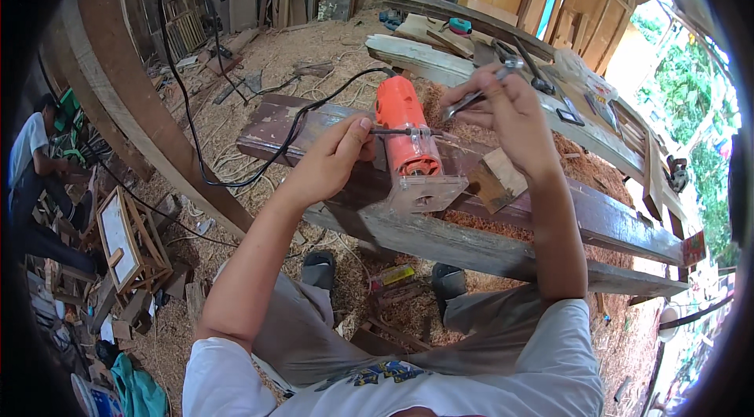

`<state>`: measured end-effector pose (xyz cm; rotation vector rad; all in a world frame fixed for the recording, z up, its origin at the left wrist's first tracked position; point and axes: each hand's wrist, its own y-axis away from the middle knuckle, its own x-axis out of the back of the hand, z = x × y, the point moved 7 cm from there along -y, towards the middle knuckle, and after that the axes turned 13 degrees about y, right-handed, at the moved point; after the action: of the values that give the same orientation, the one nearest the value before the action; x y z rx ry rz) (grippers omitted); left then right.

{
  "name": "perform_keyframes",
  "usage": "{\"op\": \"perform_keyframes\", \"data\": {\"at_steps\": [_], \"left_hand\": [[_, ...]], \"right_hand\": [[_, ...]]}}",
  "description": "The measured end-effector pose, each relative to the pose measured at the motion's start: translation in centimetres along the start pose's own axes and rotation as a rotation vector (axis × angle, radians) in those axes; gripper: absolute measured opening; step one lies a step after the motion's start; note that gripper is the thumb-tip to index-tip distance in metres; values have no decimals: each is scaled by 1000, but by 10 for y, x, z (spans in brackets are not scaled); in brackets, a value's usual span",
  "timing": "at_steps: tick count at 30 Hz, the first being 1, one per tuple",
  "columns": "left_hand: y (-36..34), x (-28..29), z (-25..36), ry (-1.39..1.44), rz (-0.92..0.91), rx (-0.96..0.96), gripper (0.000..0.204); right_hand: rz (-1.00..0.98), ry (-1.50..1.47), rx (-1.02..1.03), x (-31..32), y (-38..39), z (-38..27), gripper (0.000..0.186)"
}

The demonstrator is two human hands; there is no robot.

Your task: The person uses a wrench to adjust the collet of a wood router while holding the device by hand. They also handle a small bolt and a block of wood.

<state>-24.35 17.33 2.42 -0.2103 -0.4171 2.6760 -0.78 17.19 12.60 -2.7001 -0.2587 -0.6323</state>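
Note:
An orange trim router (400,107) lies on the wooden bench, its clear base plate (428,195) turned toward me. My left hand (331,159) is closed, thumb and fingers pinching a thin dark rod (382,131) that reaches to the metal clamp on the router's body. I cannot tell exactly what kind of tool the rod is. To the right of the router, my right hand (509,107) is raised and closed around a metal wrench (465,104), whose other end (513,64) shows above the fingers. The wrench is apart from the router.
A black cord (292,130) runs from the router leftward over the bench (263,120). A wood block (503,175) sits beside the base plate. Planks with a phone (567,116) and a hammer (536,71) lie farther right. Shavings cover the floor. Another person (35,150) sits far left.

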Motion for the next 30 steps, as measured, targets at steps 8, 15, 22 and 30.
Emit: {"op": "perform_keyframes", "data": {"at_steps": [8,15,22,30], "left_hand": [[1,1,0,5,30,19,39],[-1,-2,4,-11,6,-4,39],[0,0,4,-62,-26,5,40],[0,1,-1,1,-24,24,40]], "right_hand": [[103,221,478,-6,41,-15,20],[97,453,517,-22,44,-12,12],[60,509,596,-29,47,-20,18],[-39,530,585,-32,52,-23,18]]}}
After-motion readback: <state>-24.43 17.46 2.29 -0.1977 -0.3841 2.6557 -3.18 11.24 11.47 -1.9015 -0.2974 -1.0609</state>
